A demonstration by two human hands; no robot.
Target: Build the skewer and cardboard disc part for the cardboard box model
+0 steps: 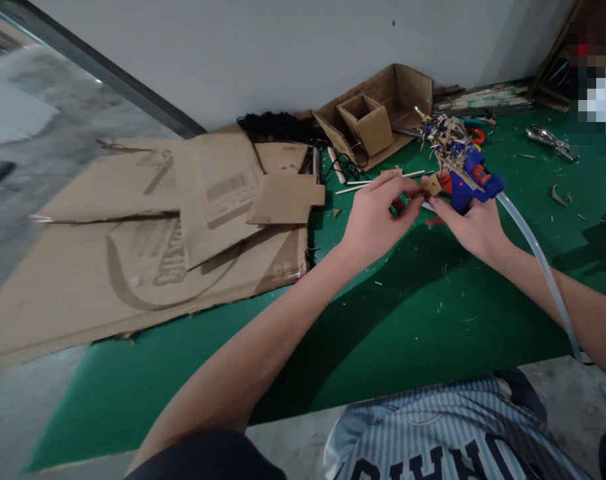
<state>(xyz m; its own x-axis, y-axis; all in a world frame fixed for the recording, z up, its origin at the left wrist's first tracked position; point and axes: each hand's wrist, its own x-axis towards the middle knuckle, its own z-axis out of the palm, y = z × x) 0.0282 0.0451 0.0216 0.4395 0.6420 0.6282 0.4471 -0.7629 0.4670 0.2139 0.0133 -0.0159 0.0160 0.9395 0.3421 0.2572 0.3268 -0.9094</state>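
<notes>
My right hand (477, 227) is wrapped around a blue glue gun (463, 192). A long translucent glue stick (530, 233) curves out of its back end, down past my right forearm. Close to my right thumb is a small cardboard piece (435, 185) with a dark spot on it. My left hand (375, 213) reaches this piece from the left, thumb and forefinger pinched together at its edge. What exactly those fingertips grip is too small to make out. Shreds of cardboard and debris (450, 139) are heaped just beyond the gun.
Flat cardboard sheets (147, 267) cover the left side of the green table (383, 340). An open cardboard tray with a small box (373, 127) stands against the wall. Thin white sticks (353, 189) lie beyond my left hand. Metal pliers (553, 143) rest at the right.
</notes>
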